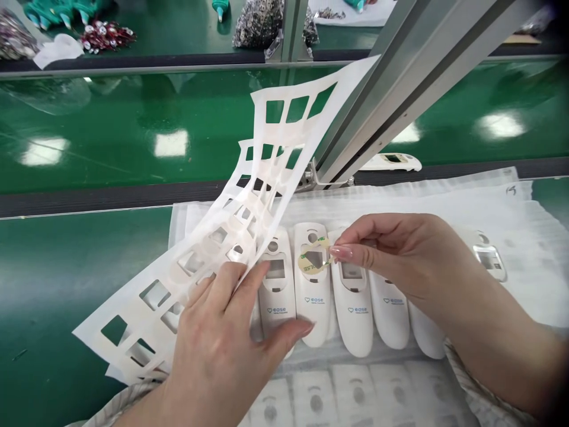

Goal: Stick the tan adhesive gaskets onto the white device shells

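Observation:
My right hand [402, 255] pinches a small yellowish adhesive sticker [306, 264] with a window cut in it, between thumb and forefinger. The sticker is over the screen area of a white handheld device [313, 323] marked "ease"; whether it touches is unclear. In my left hand [222, 338] is a white die-cut sheet [283, 135] full of square openings, its edge at the bent fingers. The left thumb stretches across the lower part of the neighbouring white device [279, 299]. Further devices lie in the same row, some partly behind my right hand.
White foam sheeting [471, 201] lies under the devices, and a row of covered devices [315, 403] shows in front. A metal post [382, 112] slants up behind. One white casing [386, 162] rests by the green belt [213, 112]; bagged metal parts [258, 26] sit on the far ledge.

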Motion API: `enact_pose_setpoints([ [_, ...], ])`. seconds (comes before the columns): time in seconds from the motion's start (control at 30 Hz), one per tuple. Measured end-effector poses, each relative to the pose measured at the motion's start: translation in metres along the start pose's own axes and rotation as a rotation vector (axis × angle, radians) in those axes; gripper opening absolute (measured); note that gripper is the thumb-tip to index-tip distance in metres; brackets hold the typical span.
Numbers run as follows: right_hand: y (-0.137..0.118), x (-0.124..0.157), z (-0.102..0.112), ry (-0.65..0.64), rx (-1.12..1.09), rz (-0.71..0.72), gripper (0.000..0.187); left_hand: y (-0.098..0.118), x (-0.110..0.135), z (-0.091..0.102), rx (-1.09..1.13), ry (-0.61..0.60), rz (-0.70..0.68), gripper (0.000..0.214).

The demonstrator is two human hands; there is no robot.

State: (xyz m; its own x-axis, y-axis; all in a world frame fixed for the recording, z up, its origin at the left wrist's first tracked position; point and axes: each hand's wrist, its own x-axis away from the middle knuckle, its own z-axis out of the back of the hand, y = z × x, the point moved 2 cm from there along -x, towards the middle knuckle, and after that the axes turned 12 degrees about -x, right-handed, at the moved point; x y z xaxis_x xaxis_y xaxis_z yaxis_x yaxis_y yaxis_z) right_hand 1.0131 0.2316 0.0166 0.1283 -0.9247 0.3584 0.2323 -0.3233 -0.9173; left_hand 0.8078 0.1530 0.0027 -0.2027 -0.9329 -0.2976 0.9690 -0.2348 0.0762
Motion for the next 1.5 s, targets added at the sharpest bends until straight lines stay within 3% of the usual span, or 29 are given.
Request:
enact_pose_setpoints([
  [0.13, -0.0003, -0.0017, -0.0001, -0.036, 0.052, 0.039, 0.028, 0.0001, -0.0007, 0.0002, 0.002, -0.002, -0.011, 0.062],
  [0.7, 0.0033, -0.0072, -0.0054, 0.016, 0.175, 0.009, 0.018, 0.0011, -0.0022, 0.0009, 0.006, 0.007, -0.018, 0.063],
  [1.5, 0.0035, -0.009, -0.0085, 0.006, 0.137, 0.037, 0.014, 0.0009, -0.0019, -0.0005, -0.022, 0.004, -0.03, 0.057],
])
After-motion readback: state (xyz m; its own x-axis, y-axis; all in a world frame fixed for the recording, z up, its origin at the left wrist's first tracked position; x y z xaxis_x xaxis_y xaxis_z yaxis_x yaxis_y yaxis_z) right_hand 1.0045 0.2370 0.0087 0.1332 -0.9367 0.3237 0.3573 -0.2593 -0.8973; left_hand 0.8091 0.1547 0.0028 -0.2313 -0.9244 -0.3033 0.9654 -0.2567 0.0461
